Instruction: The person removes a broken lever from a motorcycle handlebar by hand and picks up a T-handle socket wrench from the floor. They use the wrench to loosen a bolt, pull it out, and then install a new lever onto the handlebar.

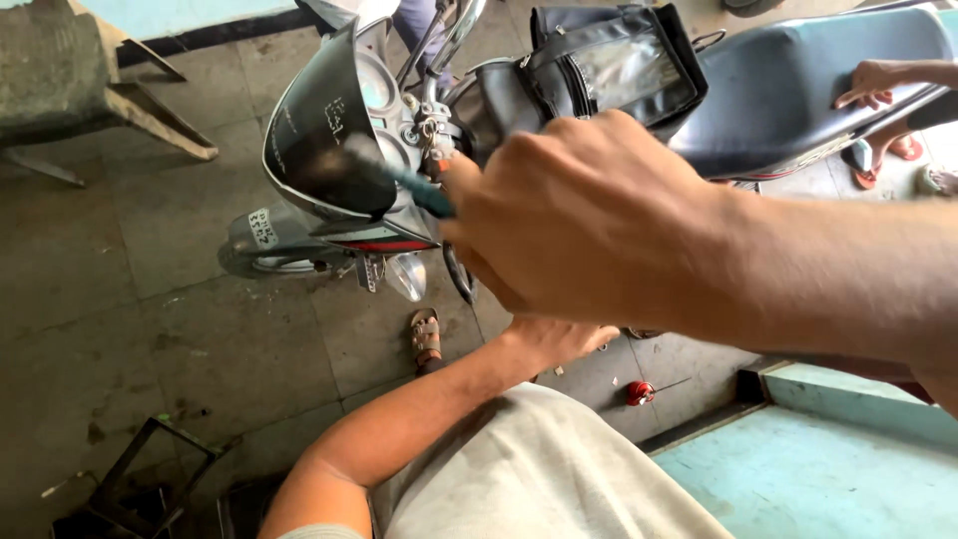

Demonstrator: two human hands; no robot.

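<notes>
Right hand [589, 220] fisted, grip pinching blue-handled tool [424, 193], its tip blurred against motorcycle visor [324, 130] near instrument cluster. Left hand [554, 339] reaches below, fingers hidden; grip cannot be told. Motorcycle [788, 80] stands on tiled floor [150, 299]. Another person's hand [870, 84] rests on black seat. Red-handled screwdriver [641, 391] lies on floor.

Right hand [589, 225]: fingertips hidden behind its own knuckles. Teal-handled tool [399, 175]: motion-blurred, tip indistinct, kind not determinable. Left hand [554, 339]: fingers concealed under the right hand; grasp not determinable. Motorcycle [419, 120]: handlebar top and seat rear cut by frame edges. Another person's hand [873, 82] on seat: arm cut off at right edge.
</notes>
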